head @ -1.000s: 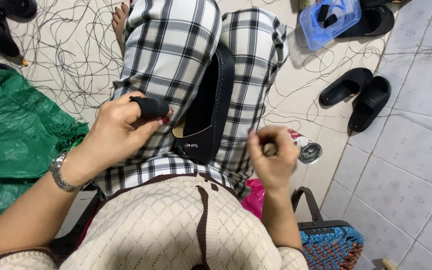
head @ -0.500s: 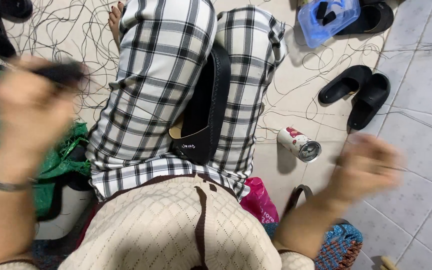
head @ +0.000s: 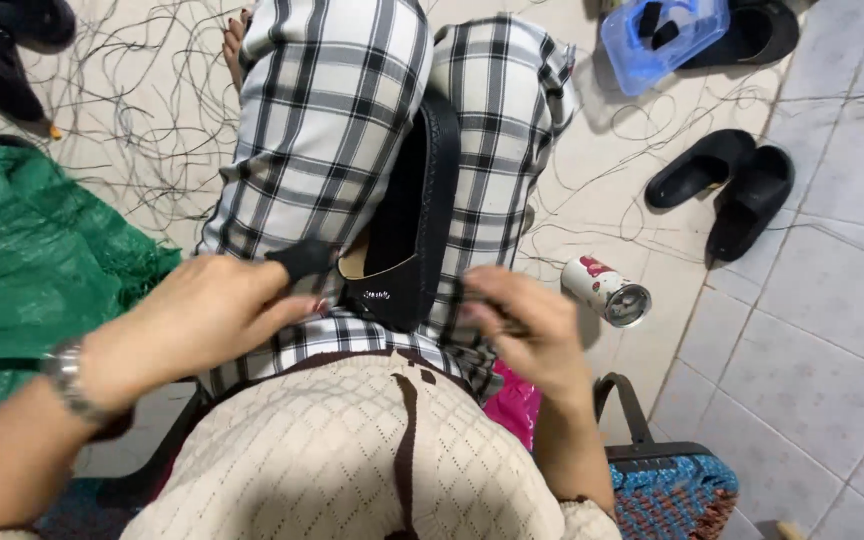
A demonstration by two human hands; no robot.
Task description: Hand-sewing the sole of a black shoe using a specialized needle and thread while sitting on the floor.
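Observation:
A black slip-on shoe point(head: 414, 215) lies lengthwise between my thighs, on black-and-white checked trousers point(head: 327, 120). My left hand point(head: 207, 312) sits just left of the shoe's heel and pinches a small black tool or strap piece point(head: 302, 257) between its fingers. My right hand point(head: 522, 322) is curled at the heel's right side with its fingers closed on something thin; what it grips is hidden. A metal watch point(head: 64, 372) is on my left wrist.
Loose black threads point(head: 142, 110) litter the tiled floor. A green sack point(head: 32, 270) lies at left. A pair of black slippers point(head: 722, 185), a tipped can point(head: 607, 290), a blue plastic box point(head: 662, 30) and a woven basket point(head: 667, 485) are to the right.
Half a second ago both hands were flung wide apart and blurred. They have come back together at the heel of the shoe on my lap.

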